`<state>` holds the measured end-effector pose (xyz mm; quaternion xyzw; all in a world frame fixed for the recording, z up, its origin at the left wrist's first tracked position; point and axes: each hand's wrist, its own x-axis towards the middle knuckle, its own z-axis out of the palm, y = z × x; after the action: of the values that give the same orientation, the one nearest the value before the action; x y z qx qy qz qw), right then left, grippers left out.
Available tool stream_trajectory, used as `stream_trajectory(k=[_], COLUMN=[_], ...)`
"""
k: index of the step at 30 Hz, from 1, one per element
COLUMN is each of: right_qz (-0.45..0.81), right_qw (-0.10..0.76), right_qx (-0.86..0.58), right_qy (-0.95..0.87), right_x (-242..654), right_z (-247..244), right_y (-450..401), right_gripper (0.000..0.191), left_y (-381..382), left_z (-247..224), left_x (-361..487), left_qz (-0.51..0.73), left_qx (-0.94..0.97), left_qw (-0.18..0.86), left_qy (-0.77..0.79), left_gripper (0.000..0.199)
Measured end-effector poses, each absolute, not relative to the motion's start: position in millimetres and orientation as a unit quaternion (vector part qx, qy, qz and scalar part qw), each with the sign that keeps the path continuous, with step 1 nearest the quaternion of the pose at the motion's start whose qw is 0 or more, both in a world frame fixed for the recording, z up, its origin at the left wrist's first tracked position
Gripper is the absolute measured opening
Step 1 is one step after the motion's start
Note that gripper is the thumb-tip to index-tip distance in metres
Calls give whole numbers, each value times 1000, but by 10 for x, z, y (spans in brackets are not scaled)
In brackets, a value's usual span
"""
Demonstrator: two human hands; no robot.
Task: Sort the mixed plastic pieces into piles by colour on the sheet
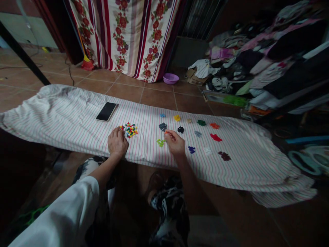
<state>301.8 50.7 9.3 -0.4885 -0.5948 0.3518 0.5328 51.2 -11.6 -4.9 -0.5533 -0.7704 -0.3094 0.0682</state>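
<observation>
Right hand [176, 143]: thumb and forefinger pinch one tiny piece, the other fingers curled in; I would hold this grip light and near the fingertips, as a hard squeeze could shoot it away.
Orange piece [166, 132]: in that pinch, between the dark grey pile [162, 127] and the lime pile [161, 142]; I cannot tell its exact height over the cloth.
Left hand [117, 142]: rests palm down, fingers close together at the near-left edge of the mixed pile [130, 130]; I cannot tell whether it grips anything. I would let it steady the heap without sweeping.
Mixed pile: red, yellow, green and white bits crowd together beside the left hand; singling out one at a time seems safest to me.
Orange pile [214, 126]: matches the held piece in colour, well to the right, in the far row. For a carry that way, I would go high over the black pile [180, 129] and light grey pile [197, 133].
Lime pile: just beside the right hand, so I would lift the wrist before moving across.
Cloth-covered desk [144, 147]: striped and creased; dragging a sleeve or tugging the fabric could run neighbouring colours together.
</observation>
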Motion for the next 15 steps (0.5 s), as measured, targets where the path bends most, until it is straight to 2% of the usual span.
stream_trajectory(k=[10,15], right_qz=[310,252], right_qw=[578,536], right_qx=[-525,-572], right_qy=[-542,-567], right_x=[3681,4113], right_z=[157,291], right_y=[556,608], right_gripper=[37,37], left_y=[-117,-144], left_z=[-103,-28], left_x=[523,550], left_qz=[-320,-294], left_qx=[-550,-558], left_qw=[79,74], left_qy=[-767,-772], left_gripper=[35,35])
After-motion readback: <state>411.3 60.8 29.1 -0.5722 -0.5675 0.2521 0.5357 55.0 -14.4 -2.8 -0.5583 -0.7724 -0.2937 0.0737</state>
